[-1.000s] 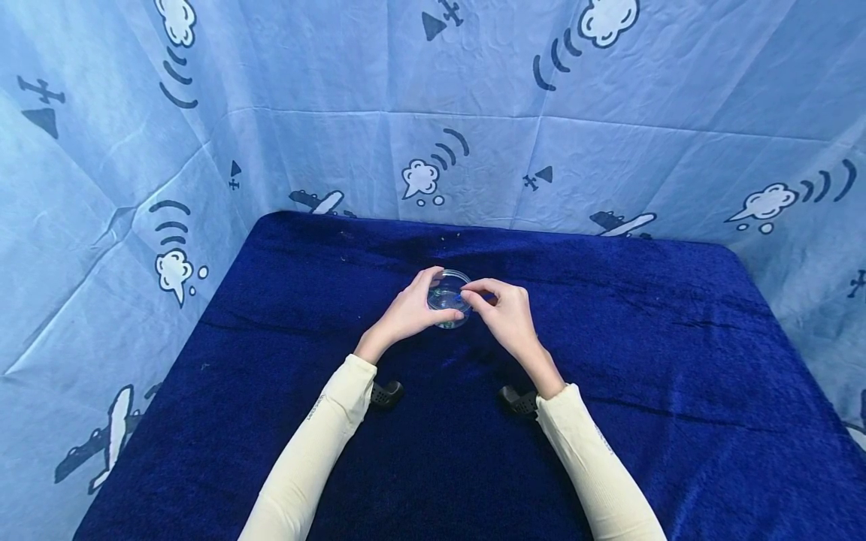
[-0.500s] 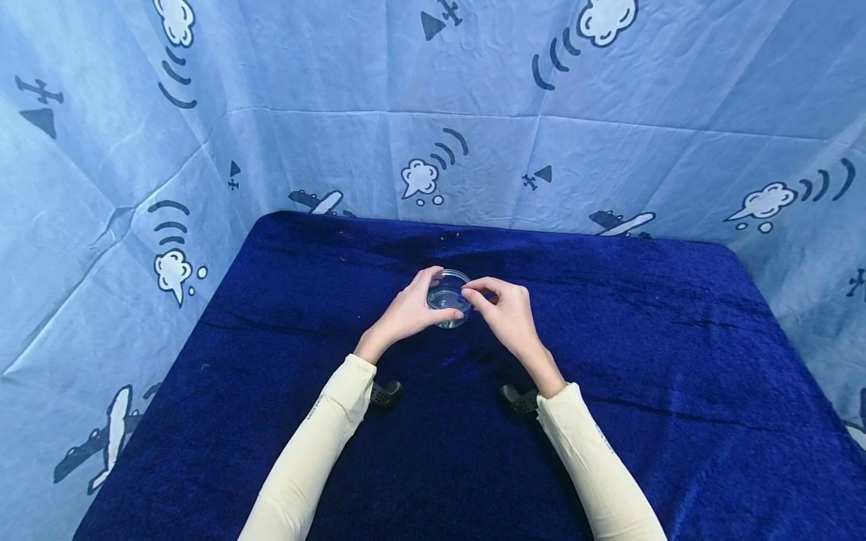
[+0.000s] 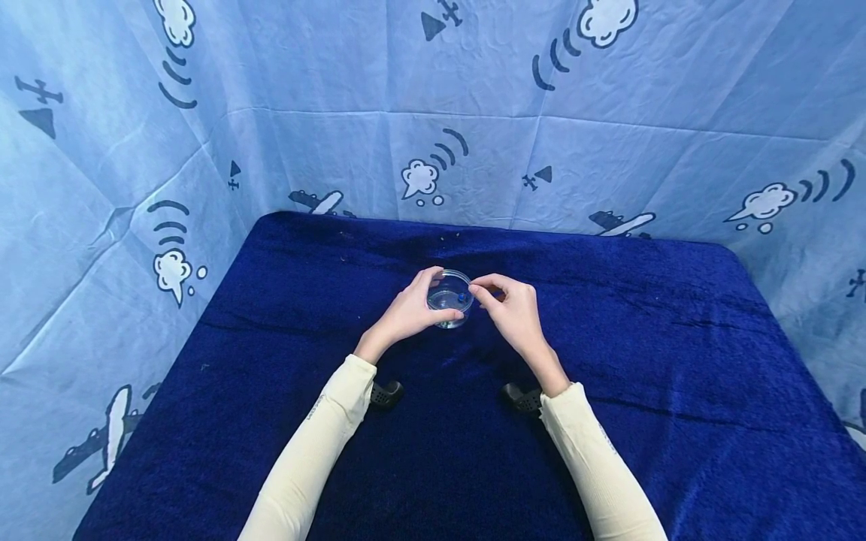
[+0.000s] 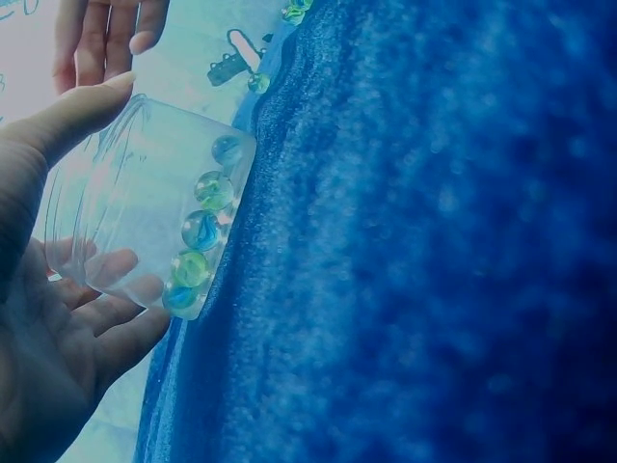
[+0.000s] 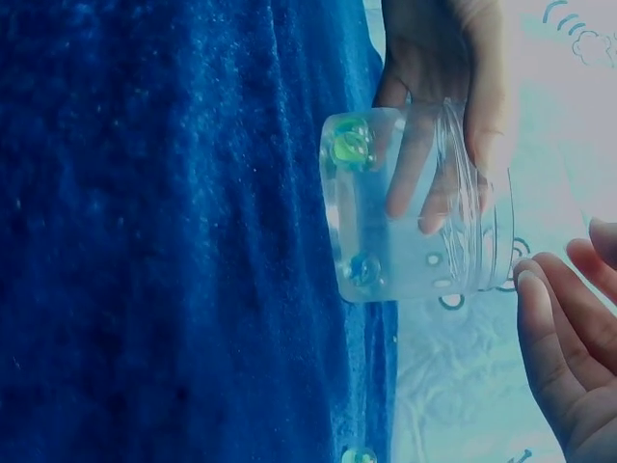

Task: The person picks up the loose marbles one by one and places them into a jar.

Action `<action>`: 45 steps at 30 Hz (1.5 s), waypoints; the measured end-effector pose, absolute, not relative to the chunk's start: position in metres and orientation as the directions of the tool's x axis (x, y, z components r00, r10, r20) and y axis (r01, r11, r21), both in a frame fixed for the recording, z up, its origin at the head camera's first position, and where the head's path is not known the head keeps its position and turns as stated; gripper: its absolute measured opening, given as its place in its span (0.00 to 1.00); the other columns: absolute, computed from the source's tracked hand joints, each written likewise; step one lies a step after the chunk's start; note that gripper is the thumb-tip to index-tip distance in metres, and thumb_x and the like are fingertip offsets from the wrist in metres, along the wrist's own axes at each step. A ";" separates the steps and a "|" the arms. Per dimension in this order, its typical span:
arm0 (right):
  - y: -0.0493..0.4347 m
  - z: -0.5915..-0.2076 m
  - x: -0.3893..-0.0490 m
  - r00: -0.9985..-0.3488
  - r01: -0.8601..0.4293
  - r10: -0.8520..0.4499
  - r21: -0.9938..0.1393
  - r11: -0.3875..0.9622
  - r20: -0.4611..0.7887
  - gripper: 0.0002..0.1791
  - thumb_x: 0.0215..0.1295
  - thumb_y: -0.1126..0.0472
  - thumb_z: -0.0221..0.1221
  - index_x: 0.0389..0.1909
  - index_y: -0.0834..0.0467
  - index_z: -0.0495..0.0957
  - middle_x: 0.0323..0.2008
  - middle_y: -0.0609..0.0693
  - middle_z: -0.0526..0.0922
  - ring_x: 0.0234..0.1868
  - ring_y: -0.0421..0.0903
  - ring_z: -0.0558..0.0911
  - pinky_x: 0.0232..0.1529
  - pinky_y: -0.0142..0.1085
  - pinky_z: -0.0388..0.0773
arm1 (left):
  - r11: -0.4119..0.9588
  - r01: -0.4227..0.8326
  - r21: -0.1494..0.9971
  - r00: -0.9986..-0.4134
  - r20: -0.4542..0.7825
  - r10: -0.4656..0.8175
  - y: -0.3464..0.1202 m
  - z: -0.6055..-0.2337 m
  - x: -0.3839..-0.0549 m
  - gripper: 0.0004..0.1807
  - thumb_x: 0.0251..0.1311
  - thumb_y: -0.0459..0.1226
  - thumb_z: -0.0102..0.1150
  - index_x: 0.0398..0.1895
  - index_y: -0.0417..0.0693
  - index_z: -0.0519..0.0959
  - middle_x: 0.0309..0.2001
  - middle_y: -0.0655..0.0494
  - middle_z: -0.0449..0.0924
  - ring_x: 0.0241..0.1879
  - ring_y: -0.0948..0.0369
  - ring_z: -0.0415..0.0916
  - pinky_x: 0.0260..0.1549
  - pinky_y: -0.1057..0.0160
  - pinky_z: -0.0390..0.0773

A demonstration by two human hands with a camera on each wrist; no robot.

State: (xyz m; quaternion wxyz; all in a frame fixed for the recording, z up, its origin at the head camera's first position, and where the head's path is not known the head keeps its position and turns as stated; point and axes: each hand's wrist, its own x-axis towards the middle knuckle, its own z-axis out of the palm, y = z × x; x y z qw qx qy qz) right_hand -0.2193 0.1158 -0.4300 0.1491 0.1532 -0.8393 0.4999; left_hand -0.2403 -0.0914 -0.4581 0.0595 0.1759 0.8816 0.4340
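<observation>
On my feed the dark blue tabletop (image 3: 643, 338) carries everything. The right hand (image 3: 512, 312) has just drawn back from the jar's mouth and sits just beside the rim, fingers loosely bent with the tips close together; I see nothing between them. The left hand (image 3: 409, 309) stays wrapped around the clear jar (image 3: 446, 306), which looks upright, base down towards the cloth, in the middle of the tabletop. With the fingers out of the way, I can see a blue marble (image 3: 462, 297) plainly inside, so I judge it released. The left wrist view shows me five marbles (image 4: 201, 231) at the jar's bottom, plus a greenish marble (image 4: 258, 84) outside it.
</observation>
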 end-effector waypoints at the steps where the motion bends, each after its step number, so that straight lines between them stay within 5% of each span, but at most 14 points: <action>1: 0.116 -0.430 -0.220 -0.909 -0.406 -0.106 -0.796 0.450 0.404 0.05 0.69 0.65 0.67 0.39 0.64 0.89 0.32 0.56 0.89 0.31 0.59 0.87 0.29 0.22 0.77 | 0.562 0.258 0.786 -0.931 0.048 0.361 -0.092 -0.458 -0.240 0.50 0.58 0.52 0.74 0.78 0.45 0.59 0.72 0.46 0.68 0.66 0.48 0.72 0.64 0.48 0.71; 19: 0.144 -0.430 -0.228 -0.942 -0.322 -0.076 -0.815 0.481 0.327 0.07 0.68 0.68 0.66 0.42 0.68 0.87 0.32 0.59 0.89 0.34 0.63 0.87 0.30 0.22 0.75 | 0.571 0.257 0.779 -0.936 0.053 0.349 -0.091 -0.458 -0.240 0.51 0.56 0.53 0.75 0.78 0.46 0.60 0.72 0.48 0.68 0.68 0.50 0.70 0.66 0.50 0.68; 26: 0.163 -0.432 -0.234 -0.957 -0.271 -0.066 -0.782 0.561 0.284 0.05 0.65 0.67 0.69 0.40 0.65 0.89 0.33 0.57 0.89 0.28 0.41 0.83 0.29 0.24 0.72 | 0.571 0.249 0.783 -0.937 0.046 0.346 -0.091 -0.459 -0.240 0.51 0.56 0.54 0.75 0.78 0.47 0.60 0.73 0.50 0.67 0.69 0.52 0.68 0.66 0.50 0.69; 45: 0.228 -0.443 -0.241 -0.931 -0.107 -0.350 -0.847 0.520 -0.098 0.08 0.63 0.70 0.69 0.41 0.71 0.86 0.38 0.58 0.89 0.36 0.36 0.85 0.40 0.28 0.79 | 0.575 0.249 0.779 -0.936 0.042 0.348 -0.090 -0.458 -0.240 0.51 0.56 0.53 0.75 0.78 0.47 0.60 0.73 0.50 0.67 0.71 0.52 0.67 0.66 0.49 0.68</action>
